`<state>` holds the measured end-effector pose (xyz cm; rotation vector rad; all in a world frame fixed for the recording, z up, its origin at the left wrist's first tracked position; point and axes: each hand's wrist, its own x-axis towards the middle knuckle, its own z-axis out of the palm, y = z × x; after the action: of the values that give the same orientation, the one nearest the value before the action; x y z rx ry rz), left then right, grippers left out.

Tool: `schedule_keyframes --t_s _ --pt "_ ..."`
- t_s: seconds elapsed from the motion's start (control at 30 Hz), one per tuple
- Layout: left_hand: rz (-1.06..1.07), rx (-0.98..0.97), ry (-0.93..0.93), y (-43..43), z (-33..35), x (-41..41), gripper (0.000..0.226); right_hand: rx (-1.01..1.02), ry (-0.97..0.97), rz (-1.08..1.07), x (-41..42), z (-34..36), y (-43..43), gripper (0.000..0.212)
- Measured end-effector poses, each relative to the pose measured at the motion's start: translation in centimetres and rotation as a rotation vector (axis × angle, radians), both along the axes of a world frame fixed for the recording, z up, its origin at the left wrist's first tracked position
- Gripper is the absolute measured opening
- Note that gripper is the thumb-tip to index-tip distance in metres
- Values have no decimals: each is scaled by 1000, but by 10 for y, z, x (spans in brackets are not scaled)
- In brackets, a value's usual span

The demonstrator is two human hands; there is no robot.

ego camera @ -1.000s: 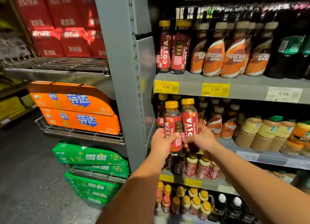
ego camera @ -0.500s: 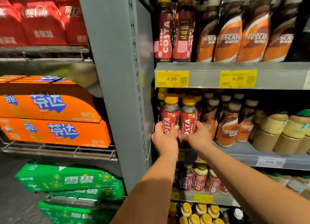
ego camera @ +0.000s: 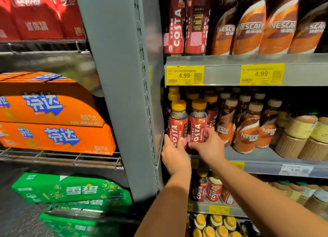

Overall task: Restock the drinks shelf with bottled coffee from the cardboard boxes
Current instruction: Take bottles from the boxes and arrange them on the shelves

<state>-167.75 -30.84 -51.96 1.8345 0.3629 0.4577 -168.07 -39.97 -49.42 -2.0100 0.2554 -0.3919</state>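
1. Head view, the grip: the left hand [ego camera: 174, 157] wraps the lower body of the left Costa bottle [ego camera: 178, 123], thumb across the front of the label. The right hand [ego camera: 210, 147] clasps the right Costa bottle [ego camera: 197, 125] low down in the same way. Both bottles are upright and touch side by side.
2. Head view, where they are: the pair sits at the front left corner of the middle shelf [ego camera: 252, 157]. The hands hide the bases, so I cannot tell whether they rest on it yet.
3. Head view, around the grip: more yellow-capped bottles [ego camera: 174, 95] stand directly behind. Nescafé bottles [ego camera: 248, 130] stand just to the right of the right hand. The grey upright [ego camera: 124, 95] is close to the left of the left hand. A yellow price tag [ego camera: 184, 75] hangs above.
4. Handling, as a judgement: full plastic bottles, moderately heavy for one hand and stiff enough not to buckle. The glossy sleeve label may be slippery. Holding low on the body steadies the weight. The narrower neck under the cap would be a second hold.
5. Likely risk: nudging the neighbouring Nescafé row while pushing the pair back.
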Motion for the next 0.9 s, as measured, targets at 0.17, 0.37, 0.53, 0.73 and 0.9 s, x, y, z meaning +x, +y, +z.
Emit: schedule_keyframes --t_s 0.17,0.37,0.53,0.73,0.9 --pt "31 10 85 -2 -9 -16 28 -25 40 33 -2 -8 -3 46" --pt "-169 360 152 9 21 -51 29 -159 208 89 -24 24 -12 25" --pt "-401 867 311 -8 100 -87 34 -724 370 231 -58 86 -39 29" --pt "-424 1127 491 -43 180 -148 35 -1143 375 359 -120 153 -80 36" --pt "-415 1149 466 -78 227 -192 27 -1201 345 358 -167 194 -112 33"
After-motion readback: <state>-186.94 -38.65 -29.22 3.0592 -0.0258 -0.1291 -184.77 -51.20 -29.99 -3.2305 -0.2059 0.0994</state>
